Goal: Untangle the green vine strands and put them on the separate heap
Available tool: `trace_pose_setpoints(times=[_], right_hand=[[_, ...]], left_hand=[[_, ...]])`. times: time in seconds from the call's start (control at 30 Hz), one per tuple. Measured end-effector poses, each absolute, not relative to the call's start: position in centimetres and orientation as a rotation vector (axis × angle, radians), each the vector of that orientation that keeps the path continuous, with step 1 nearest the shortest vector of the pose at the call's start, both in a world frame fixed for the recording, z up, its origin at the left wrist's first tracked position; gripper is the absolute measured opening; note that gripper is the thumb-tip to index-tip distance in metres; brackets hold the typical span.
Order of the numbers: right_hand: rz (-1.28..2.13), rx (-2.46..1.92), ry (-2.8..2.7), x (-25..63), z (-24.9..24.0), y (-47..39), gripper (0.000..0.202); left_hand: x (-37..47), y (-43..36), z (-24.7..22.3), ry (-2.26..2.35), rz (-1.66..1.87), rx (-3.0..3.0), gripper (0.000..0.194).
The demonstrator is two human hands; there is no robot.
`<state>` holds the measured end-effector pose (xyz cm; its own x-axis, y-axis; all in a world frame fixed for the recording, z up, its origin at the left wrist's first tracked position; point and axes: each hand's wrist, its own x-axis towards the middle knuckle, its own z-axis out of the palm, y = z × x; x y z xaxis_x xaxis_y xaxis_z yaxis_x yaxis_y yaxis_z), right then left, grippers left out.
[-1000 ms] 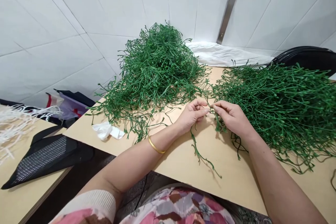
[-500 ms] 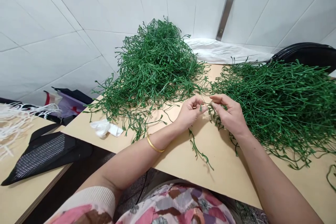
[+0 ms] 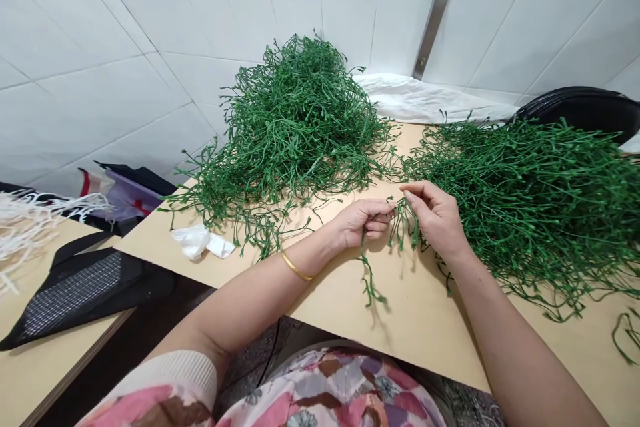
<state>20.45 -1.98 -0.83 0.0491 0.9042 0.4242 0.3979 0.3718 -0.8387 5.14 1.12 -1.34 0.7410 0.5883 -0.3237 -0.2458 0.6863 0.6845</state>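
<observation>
My left hand [image 3: 367, 221], a gold bangle on its wrist, is closed around thin green stems [image 3: 369, 280] that hang down below the fist. Close to its right, my right hand [image 3: 435, 217] pinches the top of a few green stems [image 3: 404, 220] dangling between the two hands. Behind the hands rises a tall heap of green stems [image 3: 305, 113] with small buds at the tips. A second, wide heap of green stems [image 3: 540, 200] lies beside my right hand. Both heaps rest on the tan tabletop [image 3: 410, 307].
A crumpled white tissue [image 3: 200, 242] lies near the table's left edge. White cloth [image 3: 430, 100] runs along the tiled wall, beside a black rounded object [image 3: 580, 110]. On a lower left table are a black mesh bag [image 3: 75, 293] and white strands [image 3: 30, 227].
My left hand has turned and its fingers have closed further. The stems between the hands now hang lower and more visibly. The strand below my left hand has swung left.
</observation>
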Motion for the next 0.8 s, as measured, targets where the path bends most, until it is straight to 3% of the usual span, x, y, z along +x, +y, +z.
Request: trace_pose_setpoints(times=[0.43, 0.67, 0.8], right_hand=[[0.664, -1.247, -1.410, 21.8, -1.1, -1.4, 0.018], [0.597, -1.249, -1.612, 21.5, -0.7, -1.9, 0.025], [0.652, -1.132, -1.759, 21.3, -0.6, -2.1, 0.024]], left_hand=[[5.3, 1.4, -1.6, 0.544, 0.664, 0.718, 0.014], [5.2, 1.4, -1.5, 0.597, 0.719, 0.774, 0.027], [5.1, 1.4, -1.6, 0.564, 0.705, 0.809, 0.020]])
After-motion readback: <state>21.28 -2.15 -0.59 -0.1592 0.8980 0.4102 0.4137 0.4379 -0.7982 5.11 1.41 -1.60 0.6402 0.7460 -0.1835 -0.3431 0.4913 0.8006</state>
